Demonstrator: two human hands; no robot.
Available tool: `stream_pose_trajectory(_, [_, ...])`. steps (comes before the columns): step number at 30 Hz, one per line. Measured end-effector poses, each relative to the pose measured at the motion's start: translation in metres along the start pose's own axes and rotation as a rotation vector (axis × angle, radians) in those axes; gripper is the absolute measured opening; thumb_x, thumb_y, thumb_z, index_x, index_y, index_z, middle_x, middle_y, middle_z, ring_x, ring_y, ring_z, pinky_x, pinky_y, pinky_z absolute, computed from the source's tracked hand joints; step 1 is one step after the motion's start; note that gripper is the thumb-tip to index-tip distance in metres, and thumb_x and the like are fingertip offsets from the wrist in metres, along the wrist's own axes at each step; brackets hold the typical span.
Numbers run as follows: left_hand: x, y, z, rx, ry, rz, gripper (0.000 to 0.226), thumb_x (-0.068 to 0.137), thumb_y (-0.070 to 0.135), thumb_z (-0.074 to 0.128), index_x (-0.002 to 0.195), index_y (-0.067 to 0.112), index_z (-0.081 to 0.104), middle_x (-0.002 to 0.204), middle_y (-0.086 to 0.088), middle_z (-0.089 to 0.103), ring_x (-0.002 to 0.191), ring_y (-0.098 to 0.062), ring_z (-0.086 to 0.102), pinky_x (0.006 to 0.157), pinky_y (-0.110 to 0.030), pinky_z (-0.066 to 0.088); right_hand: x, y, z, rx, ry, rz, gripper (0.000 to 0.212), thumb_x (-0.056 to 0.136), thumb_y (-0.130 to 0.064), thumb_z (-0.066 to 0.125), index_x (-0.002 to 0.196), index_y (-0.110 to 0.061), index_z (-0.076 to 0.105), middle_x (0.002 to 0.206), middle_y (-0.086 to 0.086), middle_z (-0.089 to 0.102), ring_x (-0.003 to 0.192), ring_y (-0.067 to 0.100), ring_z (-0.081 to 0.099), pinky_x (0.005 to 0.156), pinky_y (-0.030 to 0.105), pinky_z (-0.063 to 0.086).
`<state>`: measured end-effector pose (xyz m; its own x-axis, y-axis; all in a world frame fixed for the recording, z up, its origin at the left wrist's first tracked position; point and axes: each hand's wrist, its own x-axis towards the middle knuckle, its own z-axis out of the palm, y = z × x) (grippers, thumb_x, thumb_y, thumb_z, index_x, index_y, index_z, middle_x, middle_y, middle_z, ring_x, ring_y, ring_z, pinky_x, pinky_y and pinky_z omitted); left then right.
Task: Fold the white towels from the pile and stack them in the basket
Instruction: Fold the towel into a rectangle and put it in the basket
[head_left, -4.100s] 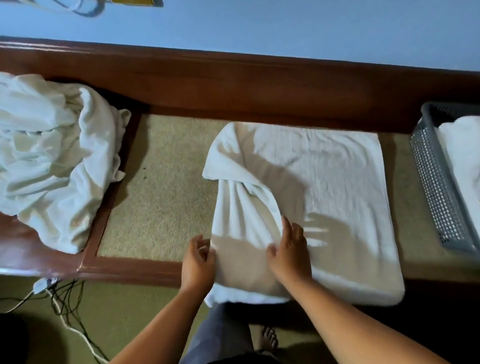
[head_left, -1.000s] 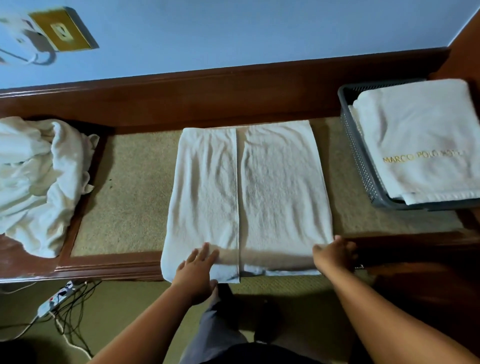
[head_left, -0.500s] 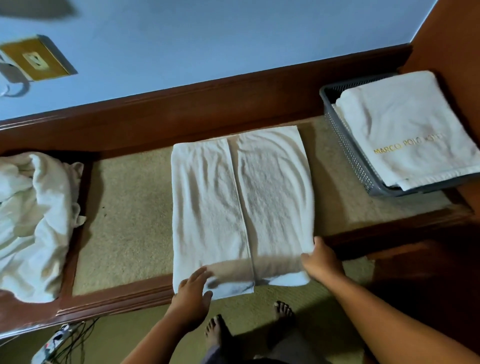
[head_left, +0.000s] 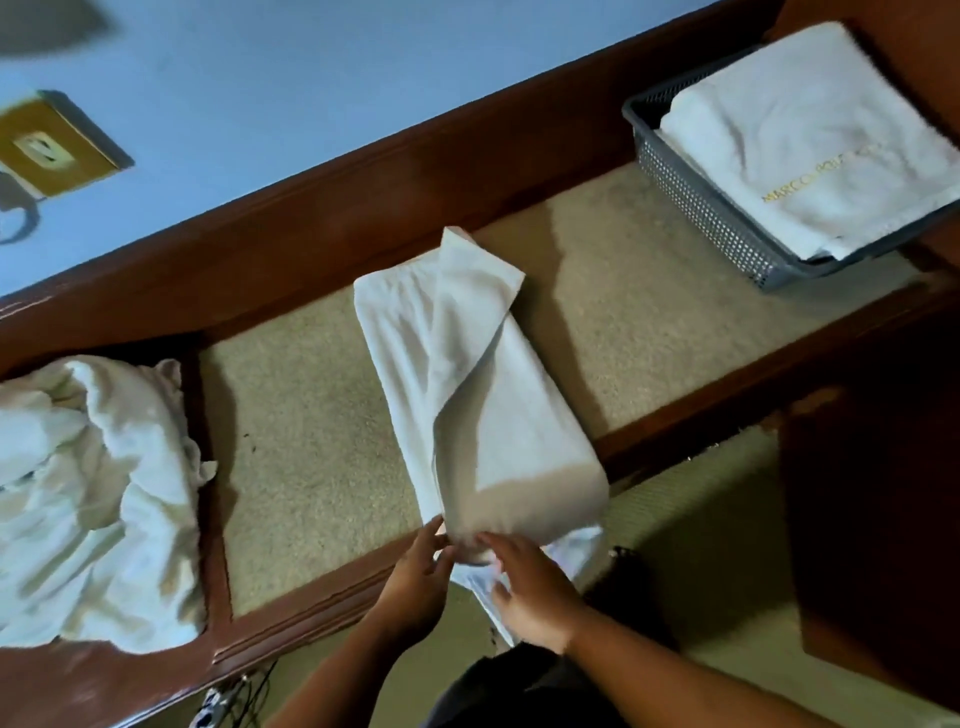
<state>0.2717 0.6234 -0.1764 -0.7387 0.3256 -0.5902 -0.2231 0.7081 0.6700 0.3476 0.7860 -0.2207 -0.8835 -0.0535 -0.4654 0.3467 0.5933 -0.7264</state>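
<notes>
A white towel (head_left: 498, 415) lies lengthwise on the carpeted bench top (head_left: 311, 441), its right half lifted and swung over the left half, the far corner sticking up. My left hand (head_left: 421, 577) and my right hand (head_left: 524, 587) meet at the towel's near end, where it hangs over the bench's front edge. Both hands have fingers curled on that near edge. The pile of unfolded white towels (head_left: 88, 499) sits at the left. At the far right a grey perforated basket (head_left: 696, 202) holds a folded white towel (head_left: 810, 140) with gold lettering.
A dark wooden rail (head_left: 363, 197) runs behind the bench under a blue wall with a brass socket plate (head_left: 52, 145). Cables (head_left: 228, 701) lie on the floor at the front left. A dark wooden cabinet (head_left: 872, 493) stands at the right.
The towel lay flat in two side-by-side panels; now its right panel is lifted over the left. My right hand came from the towel's right corner to the left hand. The view tilted.
</notes>
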Motion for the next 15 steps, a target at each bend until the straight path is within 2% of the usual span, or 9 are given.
stream_pose_trajectory(2, [0.001, -0.002, -0.004, 0.101, -0.058, 0.056, 0.059, 0.105, 0.025, 0.048, 0.149, 0.047, 0.015, 0.123, 0.018, 0.062, 0.094, 0.015, 0.061, 0.082, -0.013, 0.044, -0.007, 0.016, 0.011, -0.154, 0.129, 0.011, 0.064, 0.090, -0.028, 0.051, 0.150, -0.035, 0.029, 0.142, 0.002, 0.044, 0.128, 0.020, 0.046, 0.108, 0.034, 0.042])
stream_pose_trajectory(4, [0.004, -0.004, -0.005, 0.260, -0.129, 0.144, 0.071, 0.104, 0.026, 0.050, 0.151, 0.053, 0.004, 0.119, 0.015, 0.057, 0.086, 0.007, 0.060, 0.080, -0.013, 0.043, -0.014, 0.035, 0.016, -0.239, 0.195, 0.026, 0.073, 0.086, -0.027, 0.057, 0.152, -0.034, 0.025, 0.141, 0.005, 0.044, 0.124, 0.026, 0.049, 0.102, 0.041, 0.047])
stream_pose_trajectory(6, [0.009, -0.008, -0.004, 0.405, -0.153, 0.228, 0.070, 0.103, 0.027, 0.052, 0.150, 0.056, 0.009, 0.115, 0.011, 0.050, 0.089, -0.002, 0.055, 0.087, -0.019, 0.044, -0.024, 0.053, 0.013, -0.258, 0.176, 0.119, 0.080, 0.085, -0.026, 0.056, 0.155, -0.039, 0.019, 0.145, 0.005, 0.037, 0.128, 0.028, 0.046, 0.104, 0.041, 0.043])
stream_pose_trajectory(8, [0.017, -0.015, -0.002, 0.460, -0.146, 0.239, 0.059, 0.101, 0.027, 0.055, 0.145, 0.054, 0.026, 0.115, 0.007, 0.049, 0.096, -0.008, 0.055, 0.095, -0.028, 0.047, -0.032, 0.064, 0.008, -0.225, 0.159, 0.206, 0.080, 0.088, -0.025, 0.054, 0.156, -0.041, 0.016, 0.151, 0.005, 0.030, 0.133, 0.029, 0.040, 0.109, 0.040, 0.037])
stream_pose_trajectory(9, [0.019, -0.018, -0.001, 0.465, -0.146, 0.217, 0.054, 0.101, 0.027, 0.056, 0.144, 0.050, 0.036, 0.115, 0.006, 0.051, 0.096, -0.007, 0.056, 0.095, -0.028, 0.047, -0.033, 0.063, 0.004, -0.228, 0.192, 0.220, 0.078, 0.089, -0.026, 0.054, 0.156, -0.039, 0.018, 0.152, 0.006, 0.029, 0.135, 0.029, 0.039, 0.109, 0.040, 0.036])
stream_pose_trajectory(10, [0.021, -0.019, -0.001, 0.462, -0.152, 0.190, 0.051, 0.101, 0.027, 0.057, 0.146, 0.046, 0.040, 0.115, 0.005, 0.055, 0.093, -0.003, 0.057, 0.091, -0.024, 0.045, -0.032, 0.061, 0.001, -0.245, 0.237, 0.216, 0.076, 0.089, -0.027, 0.055, 0.156, -0.036, 0.022, 0.152, 0.006, 0.029, 0.136, 0.030, 0.038, 0.109, 0.040, 0.037])
stream_pose_trajectory(13, [0.019, -0.016, -0.002, 0.452, -0.177, 0.148, 0.055, 0.101, 0.029, 0.057, 0.150, 0.043, 0.036, 0.112, 0.006, 0.060, 0.085, 0.008, 0.055, 0.078, -0.013, 0.037, -0.024, 0.044, -0.012, -0.277, 0.346, 0.180, 0.075, 0.087, -0.028, 0.058, 0.154, -0.030, 0.027, 0.151, 0.006, 0.029, 0.135, 0.029, 0.039, 0.106, 0.040, 0.042])
stream_pose_trajectory(15, [0.018, -0.014, -0.005, 0.459, -0.151, 0.163, 0.053, 0.101, 0.030, 0.055, 0.149, 0.045, 0.037, 0.108, 0.008, 0.061, 0.085, 0.004, 0.058, 0.077, -0.014, 0.039, -0.018, 0.034, -0.023, -0.320, 0.344, 0.182, 0.074, 0.091, -0.028, 0.056, 0.156, -0.033, 0.021, 0.156, 0.005, 0.020, 0.143, 0.027, 0.028, 0.114, 0.040, 0.034])
